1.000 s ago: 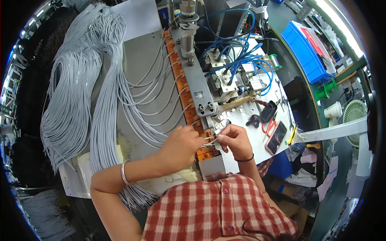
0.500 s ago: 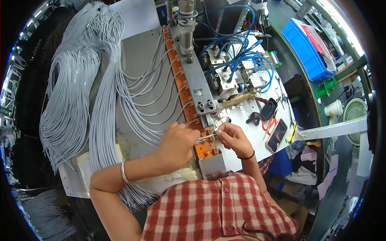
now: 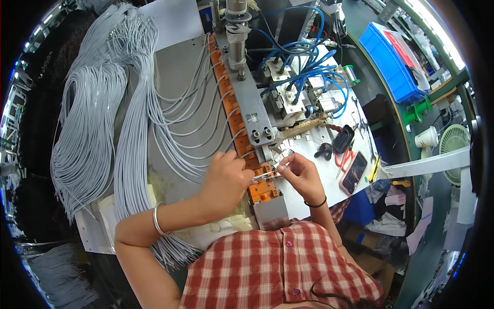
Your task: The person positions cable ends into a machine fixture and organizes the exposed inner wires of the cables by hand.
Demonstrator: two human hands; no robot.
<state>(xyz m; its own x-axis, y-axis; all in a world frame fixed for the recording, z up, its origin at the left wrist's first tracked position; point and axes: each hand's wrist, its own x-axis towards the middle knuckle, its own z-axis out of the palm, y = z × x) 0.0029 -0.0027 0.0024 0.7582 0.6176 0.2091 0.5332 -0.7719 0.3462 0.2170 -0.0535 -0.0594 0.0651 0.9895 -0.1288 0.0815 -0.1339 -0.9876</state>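
Observation:
My left hand [image 3: 226, 177] is closed around a grey cable near its stripped end. Thin wires [image 3: 263, 176] stick out of that grip to the right, over the orange fixture strip [image 3: 264, 192]. My right hand [image 3: 304, 179] is across the strip, thumb and forefinger pinched together at the wire tips; the exact contact is too small to make out. Up the strip, several grey cables [image 3: 203, 136] lead from a long bundle [image 3: 136, 154] into its slots. A steel bar [image 3: 246, 98] runs along the strip's right side.
A second looped cable bundle [image 3: 85, 149] lies at the far left. Valves with blue air hoses [image 3: 303, 56] stand behind the strip. On the white board are red-handled scissors [image 3: 345, 160], a phone [image 3: 354, 174] and a black case [image 3: 343, 139]. A blue bin [image 3: 388, 64] and green fan [image 3: 455, 147] stand right.
My right hand's fingers have shifted slightly, with the forefinger a little higher. My left hand stays nearly in place, its knuckles slightly raised.

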